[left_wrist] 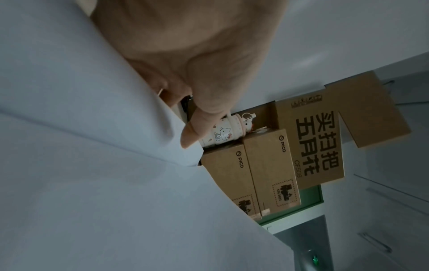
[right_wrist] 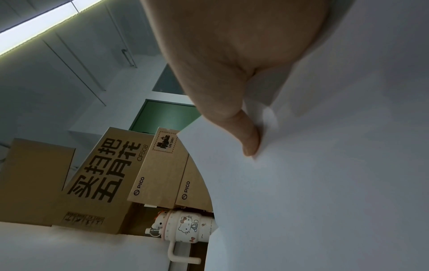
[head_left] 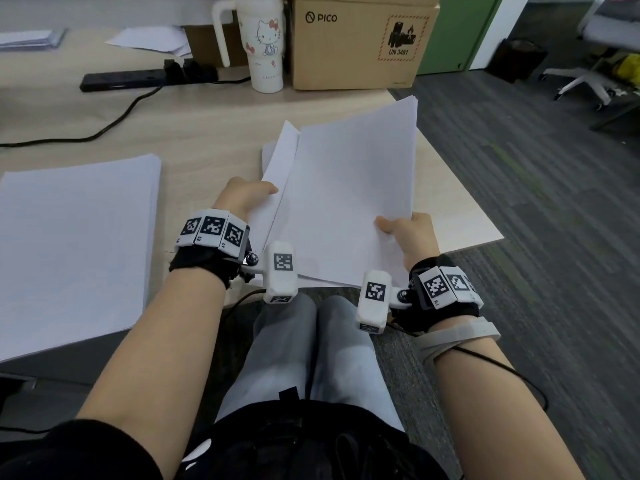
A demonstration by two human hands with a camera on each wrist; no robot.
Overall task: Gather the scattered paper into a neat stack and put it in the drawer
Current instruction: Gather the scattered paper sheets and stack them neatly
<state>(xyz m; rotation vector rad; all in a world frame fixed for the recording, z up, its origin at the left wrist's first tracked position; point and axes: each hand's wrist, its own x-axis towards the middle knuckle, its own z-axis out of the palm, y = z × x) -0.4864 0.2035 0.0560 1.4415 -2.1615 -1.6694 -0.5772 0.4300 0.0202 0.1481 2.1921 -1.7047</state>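
Observation:
A loose sheaf of white paper (head_left: 346, 188) is held up at the desk's right corner, its sheets fanned and uneven at the left side. My left hand (head_left: 247, 197) grips its left edge, the thumb (left_wrist: 197, 128) lying on the top sheet (left_wrist: 81, 110). At the sheaf's near right corner my right hand (head_left: 408, 233) pinches it, thumb (right_wrist: 246, 135) on top of the paper (right_wrist: 325, 165), the other fingers hidden beneath. A second thick stack of paper (head_left: 76, 244) lies flat on the desk at the left. No drawer is in view.
A Hello Kitty tumbler (head_left: 265, 46) and a PICO cardboard box (head_left: 360, 43) stand at the back of the wooden desk (head_left: 207, 133). A black power strip (head_left: 138, 79) with its cable and more loose sheets (head_left: 149, 39) lie at the back left. Grey carpet lies to the right.

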